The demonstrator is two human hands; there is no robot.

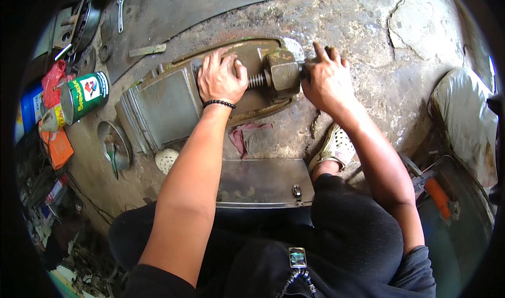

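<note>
Centrally, vise (165, 106): lay on the stained concrete floor (363, 29), its square block (284, 74) toward the right.
Left hand (221, 79): rested across the vise beside the exposed screw (256, 81), fingers loosely spread, wrapped round nothing.
Right hand (327, 82): fingers bent at the screw's outer end (whether they truly gripped it, one could not tell).
Handling: judged heavy, rigid and hardy; the grimy metal looked likely to slip.
Hold: best taken low, beneath both ends of the body.
Left side: green can (84, 97); metal bowl (125, 140), a green-handled tool (113, 164) across its rim.
</note>
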